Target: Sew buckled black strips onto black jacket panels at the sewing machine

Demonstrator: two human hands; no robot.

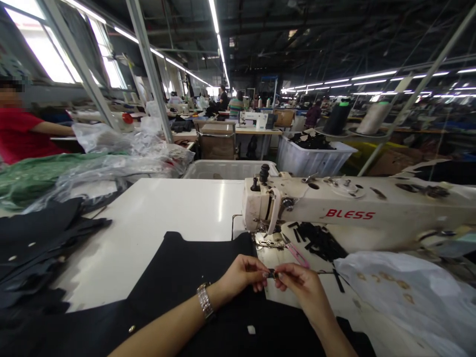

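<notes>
My left hand (252, 273) and my right hand (292, 278) meet in front of the sewing machine (353, 215), fingertips pinched. Between them is a short black strip (271, 272) with a small gold-coloured metal piece on it; the fingers partly cover both. Beneath the hands, a large black fabric panel (186, 277) spreads over the white table (178, 208), one corner lying by the needle area. Pink-handled snips (296, 252) lie just beyond my right hand. A pile of short black strips (320, 240) rests by the machine bed.
On the right lies a white plastic bag (420, 297) with several gold-coloured metal rings (401, 283). Stacked black fabric pieces (33, 253) fill the left side. Plastic bins (316, 156) stand behind the table. A person in a red top (22, 131) is at the far left.
</notes>
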